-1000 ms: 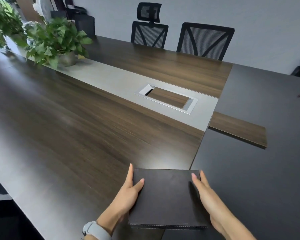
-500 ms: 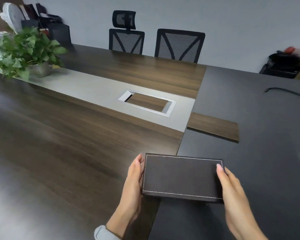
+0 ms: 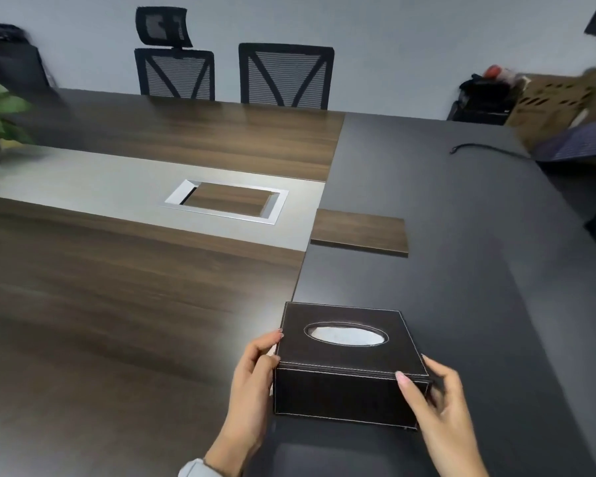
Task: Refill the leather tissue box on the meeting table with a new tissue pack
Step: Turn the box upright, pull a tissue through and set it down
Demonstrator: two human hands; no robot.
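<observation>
Dark brown stitched leather tissue box (image 3: 350,363) upright on the dark grey end of the meeting table (image 3: 461,270), white tissue showing in its oval opening. Left hand (image 3: 252,383) grips its left side; right hand (image 3: 437,404) grips the near right corner.

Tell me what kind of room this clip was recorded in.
Most likely an office meeting room: a long conference table with a built-in cable hatch, mesh office chairs along the far side, and a leather tissue box held in both hands.
</observation>
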